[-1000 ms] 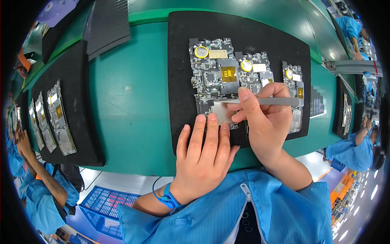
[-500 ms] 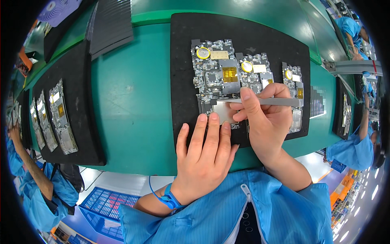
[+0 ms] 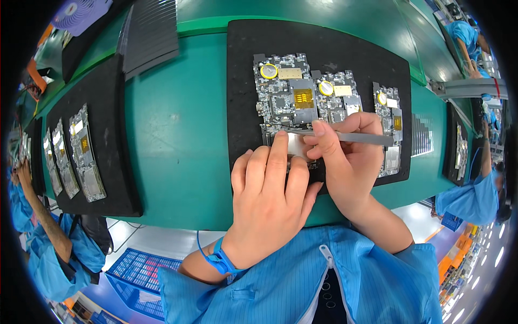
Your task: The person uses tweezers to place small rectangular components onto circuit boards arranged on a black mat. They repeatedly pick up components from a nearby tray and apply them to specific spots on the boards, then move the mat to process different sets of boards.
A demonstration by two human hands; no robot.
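Three circuit boards lie on a black foam mat: the left one partly under my hands, the middle one partly behind my right hand, and the right one. Each carries a round, yellow-rimmed coin battery. My right hand pinches grey metal tweezers, their tips reaching left over the left board near a silver metal plate. My left hand rests over that board's near end, index finger stretched forward beside the tweezer tips, the other fingers partly bent. It grips nothing visible.
Another black mat with several boards lies left on the green table. Dark ribbed sheets and a purple fan are at the far left. A blue basket stands below. Co-workers in blue sit left and right.
My left index finger has moved forward to the tweezer tips, while its other fingers have bent more. The right hand with the tweezers has shifted slightly left.
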